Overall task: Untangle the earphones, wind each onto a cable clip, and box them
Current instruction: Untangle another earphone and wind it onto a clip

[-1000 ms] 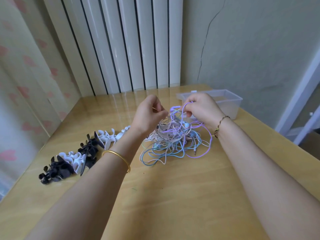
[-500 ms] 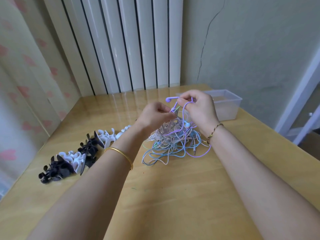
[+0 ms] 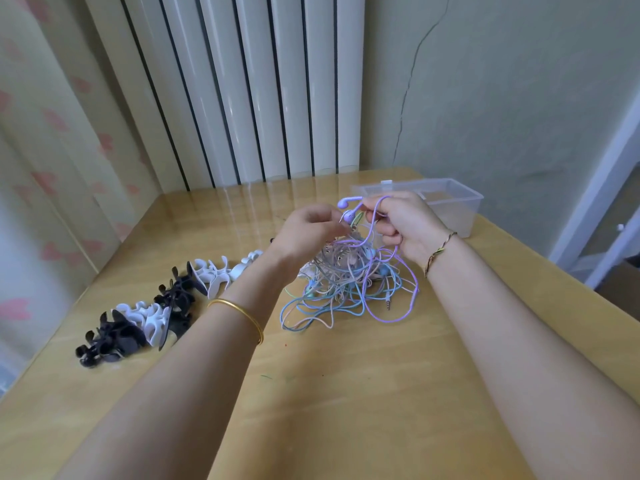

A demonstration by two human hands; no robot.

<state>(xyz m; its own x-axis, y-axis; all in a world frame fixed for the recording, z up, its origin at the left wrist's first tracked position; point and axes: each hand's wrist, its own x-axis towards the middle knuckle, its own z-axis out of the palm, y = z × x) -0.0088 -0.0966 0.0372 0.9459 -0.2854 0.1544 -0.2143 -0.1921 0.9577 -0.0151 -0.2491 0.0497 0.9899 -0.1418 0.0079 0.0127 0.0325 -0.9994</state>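
**Both hands busy at the top of the earphone tangle**

Nearest, two bare forearms reaching forward over a wooden table [image 3: 346,393]. On the left wrist a gold bangle [image 3: 239,313]; on the right wrist a thin braided bracelet [image 3: 438,252].

Further on, at the left, a row of black and white cable clips [image 3: 152,317] lying on the table, well apart from the box.

In the middle, a tangle of earphones [image 3: 346,285] in blue, pink, beige and purple, resting on the table, with one audio plug [image 3: 388,303] sticking out near its right edge.

Above the tangle, the left hand [image 3: 311,230], closed in a pinch on a few strands at the top of the pile. Just beside it, the right hand [image 3: 401,223], curled firmly round the cable of the purple earphone [image 3: 345,202], with one loop over the forefinger and two purple earbuds poking out between both hands. From that grip, purple cable going down into the tangle and out in a wide loop on the table at the right.

Behind the right hand, a clear plastic box [image 3: 450,206], open on top, near the far right corner of the table.

At the very back, white ribbed panels [image 3: 259,81], a greenish wall with a long crack [image 3: 412,81], and at the left a pale curtain [image 3: 41,150] with pink marks.
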